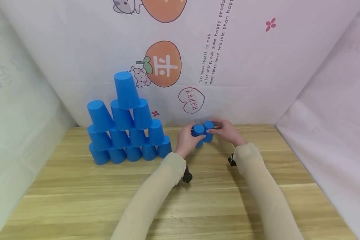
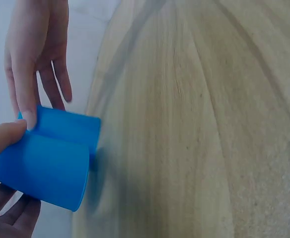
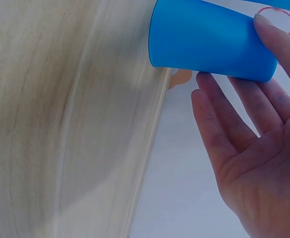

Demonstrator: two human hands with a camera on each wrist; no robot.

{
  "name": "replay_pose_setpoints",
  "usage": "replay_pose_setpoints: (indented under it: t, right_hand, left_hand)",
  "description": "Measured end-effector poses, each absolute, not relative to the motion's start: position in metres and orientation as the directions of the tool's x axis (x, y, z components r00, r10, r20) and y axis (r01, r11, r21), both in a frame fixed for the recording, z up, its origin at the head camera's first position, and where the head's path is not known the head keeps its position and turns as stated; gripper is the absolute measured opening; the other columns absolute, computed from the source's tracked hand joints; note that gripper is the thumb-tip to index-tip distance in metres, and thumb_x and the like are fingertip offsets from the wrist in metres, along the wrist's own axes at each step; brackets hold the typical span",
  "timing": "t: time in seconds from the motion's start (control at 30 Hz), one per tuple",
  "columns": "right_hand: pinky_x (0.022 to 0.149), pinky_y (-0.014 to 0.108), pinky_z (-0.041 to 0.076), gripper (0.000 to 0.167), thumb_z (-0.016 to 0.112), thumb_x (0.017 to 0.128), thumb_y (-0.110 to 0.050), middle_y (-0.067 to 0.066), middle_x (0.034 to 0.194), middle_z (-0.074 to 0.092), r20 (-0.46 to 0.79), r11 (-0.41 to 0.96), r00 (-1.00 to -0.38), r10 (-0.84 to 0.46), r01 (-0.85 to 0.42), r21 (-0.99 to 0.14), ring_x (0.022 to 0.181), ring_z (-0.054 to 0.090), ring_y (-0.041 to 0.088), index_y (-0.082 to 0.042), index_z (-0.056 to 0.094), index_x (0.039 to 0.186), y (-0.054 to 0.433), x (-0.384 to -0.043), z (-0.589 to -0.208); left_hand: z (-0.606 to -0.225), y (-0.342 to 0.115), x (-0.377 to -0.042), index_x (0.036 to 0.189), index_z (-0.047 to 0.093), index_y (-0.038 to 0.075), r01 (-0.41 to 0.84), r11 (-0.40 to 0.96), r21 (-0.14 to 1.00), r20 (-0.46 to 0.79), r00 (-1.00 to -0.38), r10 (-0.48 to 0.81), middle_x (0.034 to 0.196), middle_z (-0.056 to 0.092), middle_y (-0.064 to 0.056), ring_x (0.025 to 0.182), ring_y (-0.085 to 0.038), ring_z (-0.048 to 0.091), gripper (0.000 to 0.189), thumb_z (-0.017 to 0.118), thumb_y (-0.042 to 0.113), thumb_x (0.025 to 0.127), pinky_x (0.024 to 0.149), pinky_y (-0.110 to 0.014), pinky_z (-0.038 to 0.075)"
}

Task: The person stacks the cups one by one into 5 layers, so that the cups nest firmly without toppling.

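Two blue plastic cups, both upside down, stand side by side near the table's back edge. My left hand [image 1: 186,140] grips the left cup [image 1: 199,129], thumb on the near side and fingers behind. The right cup [image 1: 209,125] is held by my right hand [image 1: 228,132] between thumb and fingers near its narrow end. In the left wrist view the left cup [image 2: 45,171] partly covers the right cup [image 2: 73,121]. The right wrist view shows the right cup [image 3: 209,39] with its rim close to the tabletop.
Left of my hands stands a stepped stack of upside-down blue cups [image 1: 119,138], several rows high, with one cup [image 1: 127,90] on top. A printed white cloth [image 1: 243,66] hangs behind the wooden table [image 1: 198,206], and white cloth also flanks both sides.
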State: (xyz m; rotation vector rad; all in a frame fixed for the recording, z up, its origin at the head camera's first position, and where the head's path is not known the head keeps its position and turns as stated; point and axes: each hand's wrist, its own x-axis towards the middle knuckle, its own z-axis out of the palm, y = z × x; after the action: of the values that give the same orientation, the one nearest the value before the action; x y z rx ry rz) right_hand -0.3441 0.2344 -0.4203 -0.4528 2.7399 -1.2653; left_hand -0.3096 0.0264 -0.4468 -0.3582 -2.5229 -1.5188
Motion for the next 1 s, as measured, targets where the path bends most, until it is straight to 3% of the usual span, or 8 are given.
replay_pose_setpoints:
  t: [0.23,0.53,0.77,1.0]
  right_hand:
    - [0.101,0.053,0.049,0.049,0.069,0.1,-0.019,0.021,0.141,0.057,0.043,0.617,-0.947,-0.319,-0.242,-0.749,0.126,0.056,0.04,0.001,0.055,0.143,0.234,-0.344,-0.42]
    - [0.103,0.054,0.046,0.049,0.068,0.1,-0.013,0.026,0.142,0.054,0.068,0.609,-0.946,-0.315,-0.257,-0.75,0.126,0.055,0.044,0.006,0.052,0.143,0.237,-0.342,-0.422]
    - [0.104,0.051,0.047,0.052,0.068,0.101,-0.021,0.023,0.141,0.056,0.06,0.606,-0.946,-0.318,-0.251,-0.755,0.128,0.055,0.039,0.002,0.052,0.144,0.237,-0.341,-0.422]
    - [0.102,0.057,0.047,0.062,0.071,0.098,-0.033,0.019,0.145,0.054,0.032,0.619,-0.952,-0.305,-0.224,-0.753,0.128,0.054,0.041,-0.004,0.05,0.148,0.235,-0.34,-0.419]
  left_hand:
    - [-0.425,0.03,-0.294,0.133,0.057,0.012,0.314,0.417,0.853,0.305,-0.948,0.089,0.132,0.065,-0.007,0.122,-0.023,0.061,0.059,0.085,0.031,0.085,0.102,-0.044,0.049]
    - [-0.397,0.025,-0.279,0.13,0.063,0.015,0.485,0.285,0.827,0.465,-0.874,0.141,0.127,0.067,0.001,0.115,-0.015,0.063,0.052,0.086,0.026,0.085,0.097,-0.04,0.052]
    - [-0.362,0.014,-0.259,0.133,0.065,0.01,0.638,0.188,0.747,0.611,-0.77,0.186,0.131,0.066,-0.003,0.119,-0.014,0.062,0.053,0.086,0.019,0.085,0.102,-0.04,0.049]
    - [-0.337,-0.007,-0.244,0.135,0.065,0.009,0.76,0.154,0.632,0.743,-0.65,0.159,0.13,0.065,-0.004,0.12,-0.012,0.06,0.057,0.088,0.017,0.083,0.102,-0.033,0.048]
